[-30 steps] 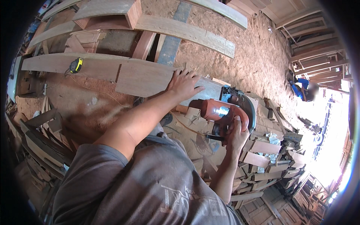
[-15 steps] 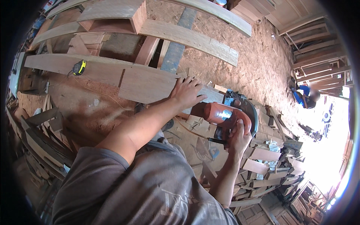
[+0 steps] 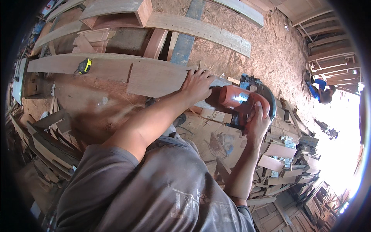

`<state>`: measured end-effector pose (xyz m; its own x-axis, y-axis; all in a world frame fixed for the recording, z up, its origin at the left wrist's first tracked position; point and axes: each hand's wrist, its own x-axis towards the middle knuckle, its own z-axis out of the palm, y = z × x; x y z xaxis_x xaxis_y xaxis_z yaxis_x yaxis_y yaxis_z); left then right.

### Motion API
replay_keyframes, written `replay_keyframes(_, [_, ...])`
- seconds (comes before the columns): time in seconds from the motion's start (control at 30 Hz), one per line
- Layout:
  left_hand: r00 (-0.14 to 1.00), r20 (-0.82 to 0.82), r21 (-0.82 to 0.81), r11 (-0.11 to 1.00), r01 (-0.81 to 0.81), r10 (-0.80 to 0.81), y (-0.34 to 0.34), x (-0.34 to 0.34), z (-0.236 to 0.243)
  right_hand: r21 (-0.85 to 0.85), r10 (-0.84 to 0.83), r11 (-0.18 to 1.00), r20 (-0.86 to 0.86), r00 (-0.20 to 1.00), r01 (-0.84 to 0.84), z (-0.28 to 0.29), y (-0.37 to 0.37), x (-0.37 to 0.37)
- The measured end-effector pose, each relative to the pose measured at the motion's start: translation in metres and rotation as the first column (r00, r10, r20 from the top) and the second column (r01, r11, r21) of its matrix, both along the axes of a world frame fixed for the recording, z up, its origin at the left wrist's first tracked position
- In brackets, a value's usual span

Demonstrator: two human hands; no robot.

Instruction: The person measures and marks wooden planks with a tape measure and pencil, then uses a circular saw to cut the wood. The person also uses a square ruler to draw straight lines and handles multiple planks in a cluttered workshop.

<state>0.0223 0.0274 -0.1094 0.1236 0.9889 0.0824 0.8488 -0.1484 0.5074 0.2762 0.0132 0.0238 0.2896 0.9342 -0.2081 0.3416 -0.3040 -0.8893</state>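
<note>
A long pale wooden board [image 3: 156,79] lies crosswise in front of me. My left hand [image 3: 197,86] rests on it near the right end, fingers spread over its far edge. Just right of that, my right hand [image 3: 256,121] is wrapped round the handle of an orange-red circular saw [image 3: 232,96], which sits at the board's end with its dark base and guard. A yellow and black tape measure [image 3: 85,65] lies on the left part of the board.
More planks [image 3: 193,31] and a wooden box [image 3: 112,11] lie beyond. Scrap wood [image 3: 282,162] is piled to the lower right and lower left. A person in blue [image 3: 320,91] is at the far right, near stacked frames and bright daylight.
My right hand and the saw have moved slightly right and away from me in the view. My left hand has shifted a little the same way and stays on the board.
</note>
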Motion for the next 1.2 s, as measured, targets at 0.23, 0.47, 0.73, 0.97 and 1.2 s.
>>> replay_keyframes(0.23, [1.000,0.010,-0.047,0.999,0.004,-0.003,0.006,0.002,0.005,-0.099,0.006,0.995,0.166,0.986,0.011,0.009,0.040,-0.003])
replay_keyframes(0.47, [0.999,-0.020,-0.030,0.999,-0.028,0.027,0.005,0.007,0.002,0.156,-0.129,0.982,0.133,0.983,0.108,0.011,-0.054,0.003])
replay_keyframes(0.73, [0.990,-0.143,-0.025,1.000,0.007,-0.010,0.006,0.012,0.008,0.063,-0.496,0.800,-0.491,0.716,0.596,-0.038,-0.187,0.048])
replay_keyframes(0.97, [0.992,-0.122,0.080,0.995,0.054,-0.044,0.016,0.010,-0.004,-0.326,-0.611,0.784,-0.252,0.751,0.528,-0.225,-0.241,0.101])
replay_keyframes(1.2, [0.996,-0.041,0.064,0.995,0.076,-0.073,0.017,0.010,-0.008,-0.712,-0.489,0.488,0.256,0.834,0.504,-0.427,-0.263,0.105])
